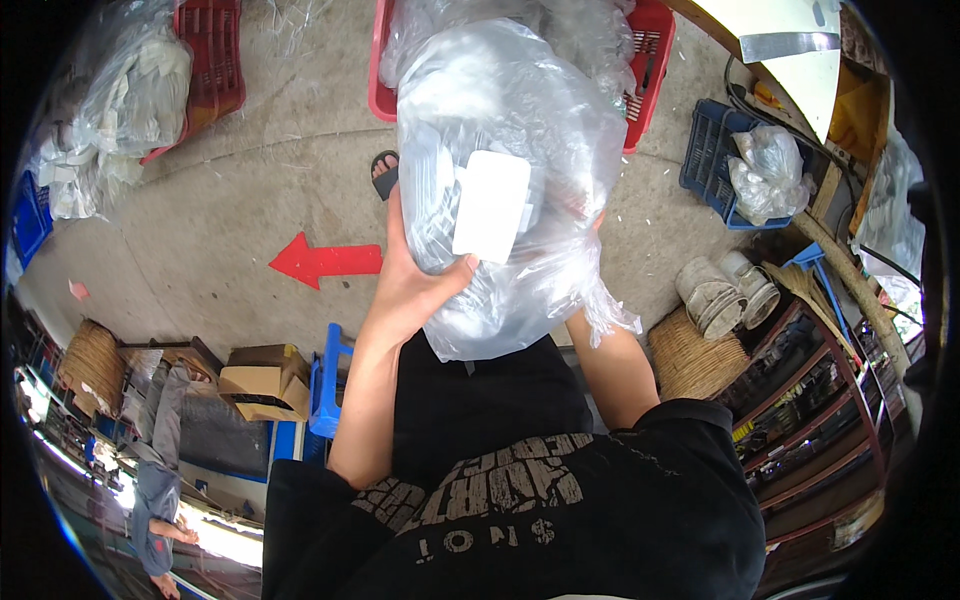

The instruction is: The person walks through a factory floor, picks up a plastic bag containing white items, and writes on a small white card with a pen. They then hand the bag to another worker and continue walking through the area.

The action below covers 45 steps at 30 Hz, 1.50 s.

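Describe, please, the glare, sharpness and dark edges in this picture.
Head view: glare whitens parts of the clear, bulging plastic bag; head view: the flat red arrow on the grey concrete floor looks crisp; head view: curved black borders fill the corners.

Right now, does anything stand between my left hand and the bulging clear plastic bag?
Nothing visible does: your left hand holds the bag, its thumb tip by the lower edge of the white rectangular card.

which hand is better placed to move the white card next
Probably the left hand: its thumb lies at the lower edge of the white card on the plastic bag. The right hand is mostly hidden behind the bag's right side, so it would likely need to come around first.
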{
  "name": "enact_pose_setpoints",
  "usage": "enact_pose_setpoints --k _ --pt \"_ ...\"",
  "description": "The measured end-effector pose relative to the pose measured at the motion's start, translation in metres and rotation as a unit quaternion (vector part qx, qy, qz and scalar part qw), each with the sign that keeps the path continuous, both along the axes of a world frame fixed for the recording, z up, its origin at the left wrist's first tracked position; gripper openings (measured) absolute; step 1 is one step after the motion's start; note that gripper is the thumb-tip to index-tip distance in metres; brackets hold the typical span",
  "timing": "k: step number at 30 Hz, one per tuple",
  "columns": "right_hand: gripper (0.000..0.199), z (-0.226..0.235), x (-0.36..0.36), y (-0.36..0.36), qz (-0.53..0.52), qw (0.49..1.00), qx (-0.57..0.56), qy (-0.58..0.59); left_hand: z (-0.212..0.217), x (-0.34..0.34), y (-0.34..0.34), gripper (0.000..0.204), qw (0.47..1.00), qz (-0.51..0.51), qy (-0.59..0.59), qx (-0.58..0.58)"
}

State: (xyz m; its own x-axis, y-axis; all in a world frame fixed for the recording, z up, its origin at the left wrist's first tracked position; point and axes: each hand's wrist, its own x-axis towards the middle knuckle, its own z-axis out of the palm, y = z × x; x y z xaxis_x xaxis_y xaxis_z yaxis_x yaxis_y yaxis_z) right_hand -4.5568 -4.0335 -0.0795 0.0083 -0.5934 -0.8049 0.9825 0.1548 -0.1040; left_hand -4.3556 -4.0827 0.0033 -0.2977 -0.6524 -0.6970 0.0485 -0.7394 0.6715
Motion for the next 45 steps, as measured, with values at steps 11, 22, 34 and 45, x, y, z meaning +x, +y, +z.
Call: enact_pose_setpoints --k 11,22,34,45 --pt "0.024 -0.013 0.001 0.006 -0.011 0.999 -0.031 -0.034 0.001 0.003 -0.002 0.101 1.0 -0.005 -0.018 -0.001" --pt "0.017 -0.022 -0.003 0.011 -0.025 0.996 -0.06 -0.055 -0.002 0.003 -0.008 0.101 0.999 0.001 -0.019 0.028" --pt "0.022 -0.015 0.001 0.004 0.003 1.0 -0.005 0.025 -0.004 0.002 -0.011 0.1 0.999 0.004 -0.017 0.041" --pt "0.027 0.002 0.008 -0.008 0.051 0.988 0.08 0.124 -0.009 0.004 -0.011 0.1 0.999 -0.006 -0.021 0.04"
